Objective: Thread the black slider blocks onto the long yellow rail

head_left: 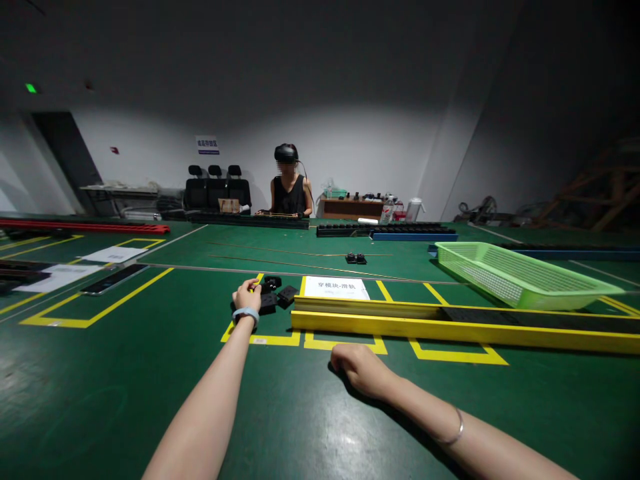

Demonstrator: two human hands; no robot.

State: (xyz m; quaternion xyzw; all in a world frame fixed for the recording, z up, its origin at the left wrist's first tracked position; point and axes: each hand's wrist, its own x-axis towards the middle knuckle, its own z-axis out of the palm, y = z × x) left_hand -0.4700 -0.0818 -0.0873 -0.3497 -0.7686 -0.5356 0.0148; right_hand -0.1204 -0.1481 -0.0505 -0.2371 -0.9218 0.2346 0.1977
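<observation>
My left hand, with a light-blue band at the wrist, is at a small group of black plastic blocks. Its fingers curl down over one black block at the near side of the group; the fingertips are partly hidden. Curled closed, my right hand rests on the green table just in front of the yellow rail. Whatever may be inside that hand is hidden. The rail runs off to the right, and a black strip lies in its channel toward that side.
A light-green basket stands behind the rail at right. Behind the rail's left end lies a printed sheet. Two small black pieces and thin rods lie farther back. A phone is at left. Another person is across the table.
</observation>
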